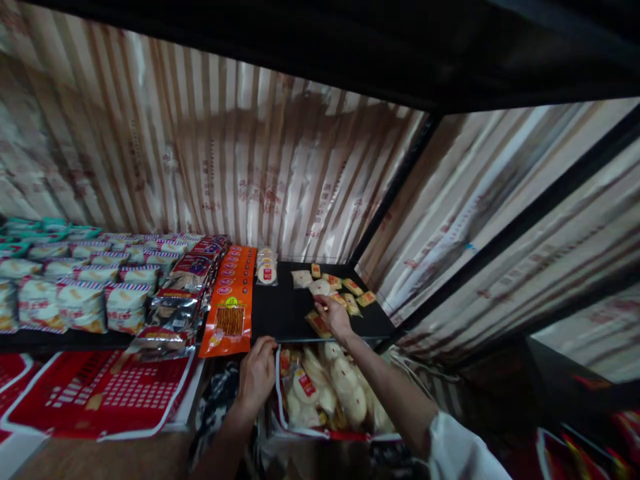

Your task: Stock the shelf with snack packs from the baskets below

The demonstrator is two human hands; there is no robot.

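Observation:
Over the black shelf [280, 310], my right hand [334, 319] has its fingers pinched together at a small snack packet, which is mostly hidden by the hand. Just beyond the fingertips lies a packet with a round white cracker [320, 287]. Small yellow packets [353, 305] are scattered around it. My left hand [256, 373] is curled at the shelf's front edge, beside the left rim of a bag; its grip is partly hidden. Below the shelf, the bag of crackers [350, 393] gapes with its rim [340, 435] towards me. Wrapped pale round crackers fill it.
To the left stand an orange snack pouch [227, 300], dark shiny pouches [185, 287] and rows of white snack bags [83, 300]. A clear pack of round crackers [267, 268] is near the back. Red bags [105, 393] hang below. A black post [395, 193] rises at right.

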